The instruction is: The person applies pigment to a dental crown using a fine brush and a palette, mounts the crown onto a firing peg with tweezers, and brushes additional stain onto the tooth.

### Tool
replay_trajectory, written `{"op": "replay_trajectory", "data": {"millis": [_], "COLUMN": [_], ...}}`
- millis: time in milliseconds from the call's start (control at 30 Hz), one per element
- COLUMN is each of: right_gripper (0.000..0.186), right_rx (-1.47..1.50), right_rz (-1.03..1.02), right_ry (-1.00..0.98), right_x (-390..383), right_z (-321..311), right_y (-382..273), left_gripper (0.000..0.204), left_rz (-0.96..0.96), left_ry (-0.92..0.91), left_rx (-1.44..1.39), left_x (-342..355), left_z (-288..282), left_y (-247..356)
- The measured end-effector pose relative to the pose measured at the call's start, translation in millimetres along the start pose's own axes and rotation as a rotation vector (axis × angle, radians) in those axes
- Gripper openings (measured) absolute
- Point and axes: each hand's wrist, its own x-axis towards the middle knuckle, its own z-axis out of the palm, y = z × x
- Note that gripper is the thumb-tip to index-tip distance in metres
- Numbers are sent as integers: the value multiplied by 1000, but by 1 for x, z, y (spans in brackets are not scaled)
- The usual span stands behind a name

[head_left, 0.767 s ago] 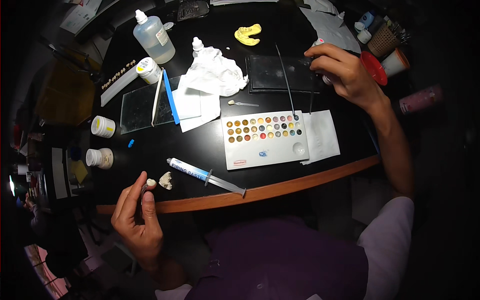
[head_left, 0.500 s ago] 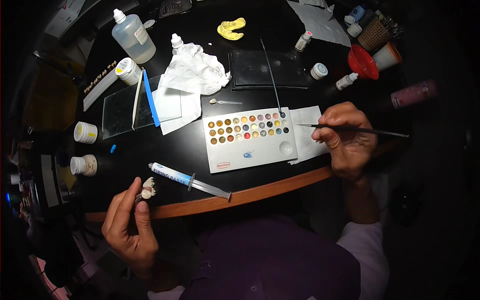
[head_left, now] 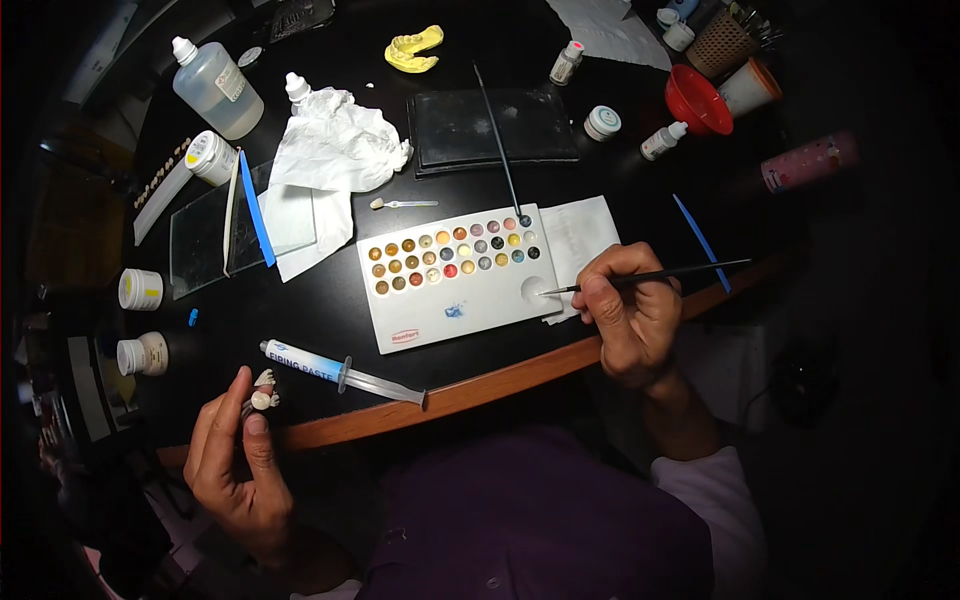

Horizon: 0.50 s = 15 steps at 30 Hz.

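Two hands busy: left hand fingers pinch tooth model; right hand fingers grip brush, tip on palette.

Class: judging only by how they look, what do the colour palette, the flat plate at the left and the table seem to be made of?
Palette: probably glazed ceramic or plastic, smooth white with moulded wells. Plate: likely glass, transparent with the dark top showing through. Table: matte black top with a brown edge that looks like wood.

Right hand dips brush (thin) — palette.
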Motion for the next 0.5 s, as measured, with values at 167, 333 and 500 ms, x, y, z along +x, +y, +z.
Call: {"op": "replay_trajectory", "data": {"millis": [167, 333, 500], "right_gripper": [13, 12, 11], "right_rx": [-15, -23, -19], "right_rz": [-5, -9, -5], "right_ry": [-6, -8, -3], "right_x": [1, 0, -1], "right_z": [1, 0, 0], "right_y": [0, 0, 0], "left_gripper": [32, 32, 31], "left_rz": [-3, -4, -6], "left_ry": [12, 17, 31], "left_rx": [13, 0, -5], "left_x": [-2, -3, -5], "left_z": [-1, -1, -2], "left_y": [-1, 0, 0]}}
